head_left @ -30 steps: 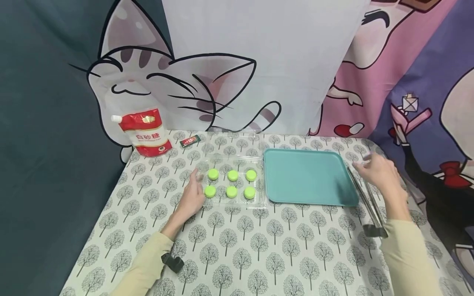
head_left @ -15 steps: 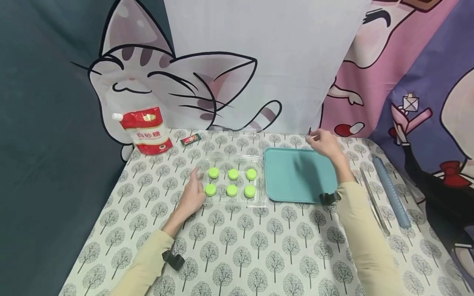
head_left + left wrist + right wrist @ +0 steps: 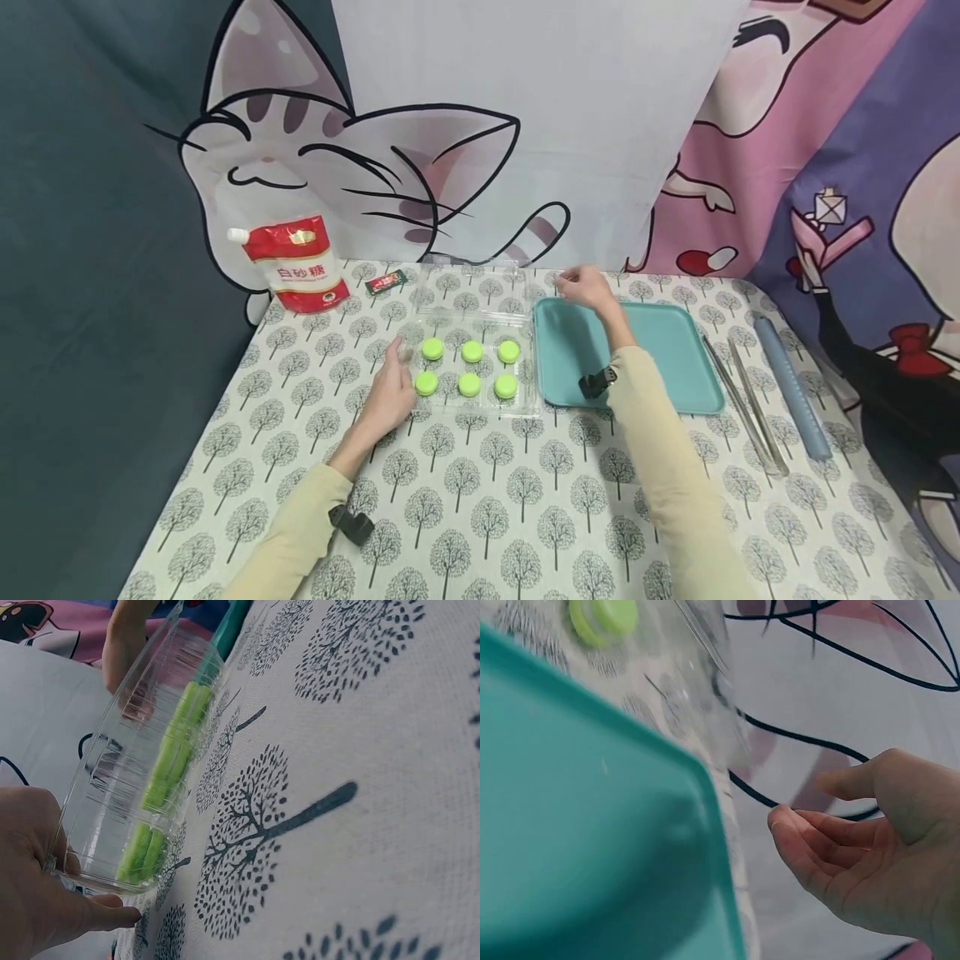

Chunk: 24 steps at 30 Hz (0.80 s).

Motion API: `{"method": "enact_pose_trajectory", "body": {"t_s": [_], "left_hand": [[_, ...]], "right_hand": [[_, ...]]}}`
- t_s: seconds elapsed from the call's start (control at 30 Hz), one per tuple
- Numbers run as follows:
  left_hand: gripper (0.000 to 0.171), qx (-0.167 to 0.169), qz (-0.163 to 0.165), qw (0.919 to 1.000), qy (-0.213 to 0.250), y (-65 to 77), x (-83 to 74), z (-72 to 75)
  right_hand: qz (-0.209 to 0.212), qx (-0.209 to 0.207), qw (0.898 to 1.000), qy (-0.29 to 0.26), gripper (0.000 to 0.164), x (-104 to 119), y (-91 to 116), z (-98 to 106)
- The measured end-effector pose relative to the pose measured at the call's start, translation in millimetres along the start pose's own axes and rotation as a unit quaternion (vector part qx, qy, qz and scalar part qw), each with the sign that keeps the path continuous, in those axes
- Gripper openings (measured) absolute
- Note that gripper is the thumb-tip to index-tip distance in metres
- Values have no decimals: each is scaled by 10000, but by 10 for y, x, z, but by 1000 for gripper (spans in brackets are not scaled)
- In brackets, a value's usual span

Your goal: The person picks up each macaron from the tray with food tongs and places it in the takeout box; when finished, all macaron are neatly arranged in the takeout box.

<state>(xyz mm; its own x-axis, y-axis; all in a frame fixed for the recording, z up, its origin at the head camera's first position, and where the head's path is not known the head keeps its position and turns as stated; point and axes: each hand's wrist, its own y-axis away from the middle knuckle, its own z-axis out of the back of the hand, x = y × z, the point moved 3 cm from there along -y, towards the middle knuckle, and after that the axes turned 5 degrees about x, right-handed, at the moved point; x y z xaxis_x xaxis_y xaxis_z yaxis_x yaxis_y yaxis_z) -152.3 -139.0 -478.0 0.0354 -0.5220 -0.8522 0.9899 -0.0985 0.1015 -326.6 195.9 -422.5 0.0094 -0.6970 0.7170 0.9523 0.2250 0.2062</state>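
My left hand [image 3: 390, 390] holds the left edge of a clear plastic box [image 3: 450, 410], whose hinged lid [image 3: 471, 287] lies open behind it. Several bright green macarons [image 3: 472, 352] sit in the box in two rows. In the left wrist view, the fingers of my left hand [image 3: 37, 877] bend at the box's rim [image 3: 86, 757]. My right hand [image 3: 587, 288] is over the far left part of a teal tray [image 3: 675, 358], near the lid. In the right wrist view, the right hand [image 3: 870, 840] has its fingers loosely bent, thumb apart, nothing between them.
Metal tongs [image 3: 750, 400] lie right of the tray, with a blue rolling pin [image 3: 791, 387] beyond them. A red and white sugar pouch [image 3: 296, 267] stands at the back left, beside a small red and green packet [image 3: 386, 282]. A cloth backdrop rises behind the table.
My right hand has moved left from beside the tongs, across the tray, to the tray's far left corner. The left hand stays at the box's edge.
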Motion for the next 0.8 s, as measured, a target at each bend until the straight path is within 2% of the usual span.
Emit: {"method": "enact_pose_trajectory", "body": {"t_s": [0.2, 0.33, 0.5, 0.8], "left_hand": [[62, 15, -19, 10000, 28, -10, 34, 7], [62, -1, -43, 10000, 22, -8, 32, 7], [62, -33, -46, 10000, 26, -5, 13, 3], [61, -61, -34, 10000, 15, -2, 27, 8]], "right_hand": [[-53, 38, 10000, 3, 42, 63, -141, -311], [-141, -9, 9994, -319, 44, 92, -184, -406], [-59, -220, 9947, -1006, 45, 132, -192, -355], [714, -738, 9799, -1708, 46, 360, -148, -115]]}}
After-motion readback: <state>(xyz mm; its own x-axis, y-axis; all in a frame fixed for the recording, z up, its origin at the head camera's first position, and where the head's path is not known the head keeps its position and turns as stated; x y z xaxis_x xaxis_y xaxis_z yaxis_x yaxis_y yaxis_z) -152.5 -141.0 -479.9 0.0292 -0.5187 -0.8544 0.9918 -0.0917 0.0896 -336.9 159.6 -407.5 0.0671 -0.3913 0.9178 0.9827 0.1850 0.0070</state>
